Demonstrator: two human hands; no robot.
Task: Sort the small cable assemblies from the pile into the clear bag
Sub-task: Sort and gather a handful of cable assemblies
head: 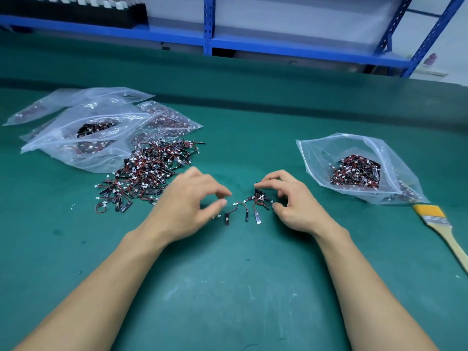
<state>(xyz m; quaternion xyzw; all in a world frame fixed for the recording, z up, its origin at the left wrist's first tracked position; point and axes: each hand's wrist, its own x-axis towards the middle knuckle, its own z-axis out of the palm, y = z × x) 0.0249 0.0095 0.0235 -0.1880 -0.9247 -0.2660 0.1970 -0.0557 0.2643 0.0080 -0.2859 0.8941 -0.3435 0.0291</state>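
Observation:
A big pile of small cable assemblies (152, 171), black strips with red and black wires and white plugs, lies left of centre on the green mat. The open clear bag (316, 153) at the right holds a heap of them. My right hand (296, 206) curls over a small cluster of assemblies (258, 197), with index finger and thumb on either side of it. Just in front lie up to three loose assemblies (228, 217). My left hand (187, 203) hovers left of them, fingers loosely curled and holding nothing.
Several clear zip bags (83, 127) with more assemblies lie at the far left behind the pile. A paintbrush (440, 224) with a wooden handle lies at the right edge. A blue metal rack (207, 24) stands behind the table.

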